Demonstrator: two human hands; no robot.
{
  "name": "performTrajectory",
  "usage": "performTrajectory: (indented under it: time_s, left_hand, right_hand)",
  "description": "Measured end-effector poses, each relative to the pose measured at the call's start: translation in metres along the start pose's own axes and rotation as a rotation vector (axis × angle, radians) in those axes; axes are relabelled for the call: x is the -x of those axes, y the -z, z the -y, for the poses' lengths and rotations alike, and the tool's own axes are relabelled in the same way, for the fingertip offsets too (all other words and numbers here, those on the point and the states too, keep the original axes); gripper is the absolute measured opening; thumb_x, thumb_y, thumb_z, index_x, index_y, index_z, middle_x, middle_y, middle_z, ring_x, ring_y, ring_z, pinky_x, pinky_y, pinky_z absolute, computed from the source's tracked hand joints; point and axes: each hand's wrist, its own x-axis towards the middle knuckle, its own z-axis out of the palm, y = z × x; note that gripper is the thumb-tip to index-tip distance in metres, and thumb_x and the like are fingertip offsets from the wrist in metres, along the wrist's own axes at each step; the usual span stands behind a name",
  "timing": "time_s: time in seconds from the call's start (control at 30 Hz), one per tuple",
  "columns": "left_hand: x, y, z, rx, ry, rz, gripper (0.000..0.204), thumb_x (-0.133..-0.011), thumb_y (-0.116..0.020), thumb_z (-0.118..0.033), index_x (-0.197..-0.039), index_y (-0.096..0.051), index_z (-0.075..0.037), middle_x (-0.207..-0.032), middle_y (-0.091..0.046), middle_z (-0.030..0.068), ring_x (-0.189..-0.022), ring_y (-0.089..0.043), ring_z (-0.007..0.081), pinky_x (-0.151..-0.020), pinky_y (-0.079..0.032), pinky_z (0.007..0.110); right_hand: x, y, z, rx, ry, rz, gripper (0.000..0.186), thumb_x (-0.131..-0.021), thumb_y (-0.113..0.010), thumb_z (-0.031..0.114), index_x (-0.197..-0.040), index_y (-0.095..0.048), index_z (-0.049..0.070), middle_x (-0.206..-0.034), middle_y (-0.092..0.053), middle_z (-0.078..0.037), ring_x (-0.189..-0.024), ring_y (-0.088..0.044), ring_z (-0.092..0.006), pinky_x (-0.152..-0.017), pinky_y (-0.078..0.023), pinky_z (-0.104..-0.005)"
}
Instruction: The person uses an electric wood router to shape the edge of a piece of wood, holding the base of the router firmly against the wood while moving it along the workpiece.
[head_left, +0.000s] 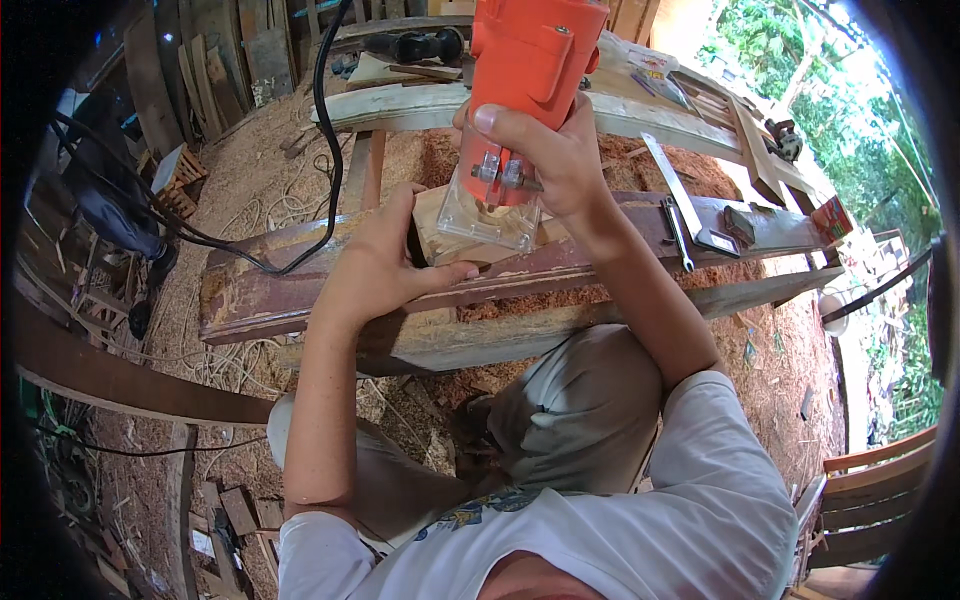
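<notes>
My right hand (550,160) grips an orange trim router (525,70) by its lower body. The router's clear plastic base (487,215) rests on a pale wood block (440,235). My left hand (378,260) presses down on that block and on the dark reddish beam (250,295) under it, fingers wrapped over the beam's near edge. A black power cord (322,110) runs from the router across the beam to the left.
A metal square (685,205) and a small dark tool (742,225) lie on the beam's right end. A second plank (420,105) with a black power tool (415,45) lies behind. Sawdust covers the ground. Wooden chair parts (870,490) stand at lower right.
</notes>
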Motion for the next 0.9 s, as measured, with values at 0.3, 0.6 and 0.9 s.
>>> performTrajectory:
  time_s: [0.3,0.6,0.9]
  left_hand:
    - [-0.0010,0.0009,0.0017,-0.036,-0.044,-0.012,0.081,-0.071,-0.094,-0.041,-0.127,-0.054,0.001,-0.109,-0.069,0.0255,-0.103,-0.068,0.0427,-0.087,-0.053,0.047]
    - [-0.0006,0.0005,0.0008,-0.063,-0.042,-0.016,0.083,-0.071,-0.094,-0.043,-0.129,-0.053,0.000,-0.110,-0.069,0.0253,-0.105,-0.068,0.0419,-0.088,-0.054,0.047]
    - [-0.0008,0.0019,0.0008,-0.037,-0.033,-0.002,0.082,-0.071,-0.094,-0.043,-0.129,-0.054,-0.001,-0.111,-0.069,0.0244,-0.106,-0.069,0.0411,-0.089,-0.053,0.046]
  right_hand:
    - [0.0012,-0.0033,0.0015,-0.057,0.018,0.000,0.039,-0.086,-0.076,0.016,-0.122,-0.068,0.001,-0.088,-0.072,-0.009,-0.075,-0.070,-0.0149,-0.068,-0.058,-0.0324]
    - [0.0025,0.0001,0.0000,0.017,-0.004,-0.002,0.034,-0.087,-0.073,0.020,-0.110,-0.069,-0.004,-0.095,-0.075,-0.013,-0.086,-0.075,-0.0200,-0.079,-0.062,-0.0368]
    - [0.0021,-0.0034,0.0014,-0.010,0.014,0.008,0.035,-0.086,-0.074,0.021,-0.111,-0.069,-0.003,-0.095,-0.075,-0.012,-0.086,-0.074,-0.0189,-0.079,-0.062,-0.0362]
